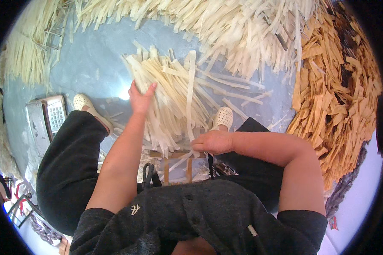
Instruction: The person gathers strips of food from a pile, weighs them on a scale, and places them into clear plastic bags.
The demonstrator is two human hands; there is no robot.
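Note:
A heap of pale, flat fibrous strips (169, 95) lies on the floor between my feet. My left hand (142, 100) rests on the heap's left side, thumb and fingers spread; whether it grips any strips is unclear. One long cream strip (190, 86) lies lengthwise over the right side of the heap. At its near end is my right hand (213, 142), its fingers curled down and their tips partly hidden, with the strip's end beside them. Below the hands, a small wooden frame (175, 155) shows between my legs, strip ends lying over its edge.
Thick rows of pale strips (236, 38) line the far side. Orange-brown strips (325, 105) are piled at the right. A digital scale with a keypad (56, 114) stands left of my left shoe (84, 103). Loose strips (239, 95) lie near my right shoe (224, 118).

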